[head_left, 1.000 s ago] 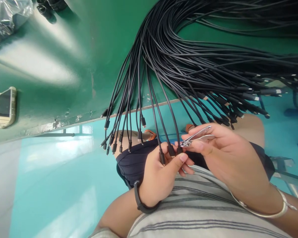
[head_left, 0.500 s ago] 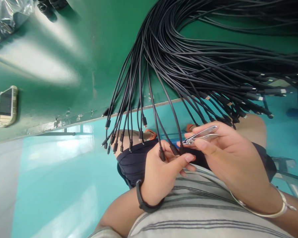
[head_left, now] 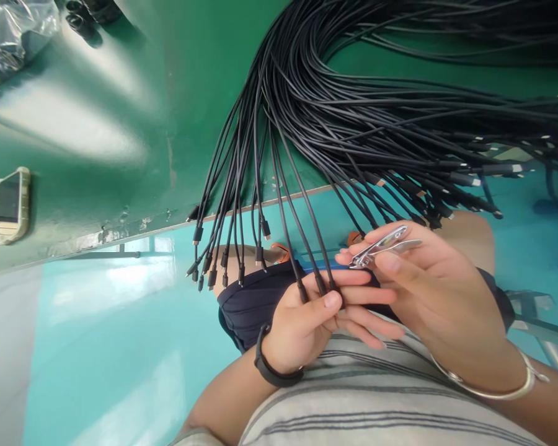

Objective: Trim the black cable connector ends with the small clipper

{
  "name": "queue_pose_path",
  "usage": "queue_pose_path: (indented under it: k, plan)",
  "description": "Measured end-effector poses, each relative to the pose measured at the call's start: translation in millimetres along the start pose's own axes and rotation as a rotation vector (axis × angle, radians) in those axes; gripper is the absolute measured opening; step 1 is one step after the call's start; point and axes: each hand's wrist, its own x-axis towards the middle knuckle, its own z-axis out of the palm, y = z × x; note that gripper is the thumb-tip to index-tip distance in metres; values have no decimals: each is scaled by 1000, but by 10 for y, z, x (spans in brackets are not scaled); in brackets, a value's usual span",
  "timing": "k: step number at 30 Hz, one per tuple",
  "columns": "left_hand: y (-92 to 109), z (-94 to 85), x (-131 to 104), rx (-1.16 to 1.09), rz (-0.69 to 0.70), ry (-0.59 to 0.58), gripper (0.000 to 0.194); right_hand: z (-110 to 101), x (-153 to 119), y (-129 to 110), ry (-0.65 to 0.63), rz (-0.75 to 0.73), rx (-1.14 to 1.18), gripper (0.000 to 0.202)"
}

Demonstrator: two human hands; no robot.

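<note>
Three black cables (head_left: 303, 218) run down from the table edge into my left hand (head_left: 320, 316). My left thumb presses their connector ends against the fingers, which are stretched out to the right, palm up. A silver nail clipper (head_left: 381, 249) is pinched between the thumb and fingers of my right hand (head_left: 441, 291), with its jaws pointing left, just above the left fingertips and apart from the cables. Several loose USB cable ends (head_left: 259, 253) hang over the edge to the left of my hands. The connector tips under my left thumb are partly hidden.
A thick bundle of black cables (head_left: 302, 80) curves across the green table (head_left: 199, 68), its other ends (head_left: 465, 179) over the edge at right. A phone-like device (head_left: 12, 204) lies at far left. A clear plastic bag (head_left: 16, 40) and black items (head_left: 86, 25) are at the back left.
My left fingers have straightened out to the right, with the thumb now over the cable ends. The nail clipper in my right hand has moved slightly right, away from the cables.
</note>
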Motion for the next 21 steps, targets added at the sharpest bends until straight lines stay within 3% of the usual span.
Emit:
queue_pose_path:
  k: [5,10,15,21]
  plan:
    - [77,11,-67,28,-58,18,22,-13,18,-12,22,-34,-27,10]
    - [22,40,-2,160,-22,205,28,24,-62,-8,-83,-33,-140,5]
    - [-3,132,60,291,84,408,19,96,-105,17,4,-93,-266,6]
    - [-6,176,25,346,124,453,17,118,-94,41,36,-100,-280,4]
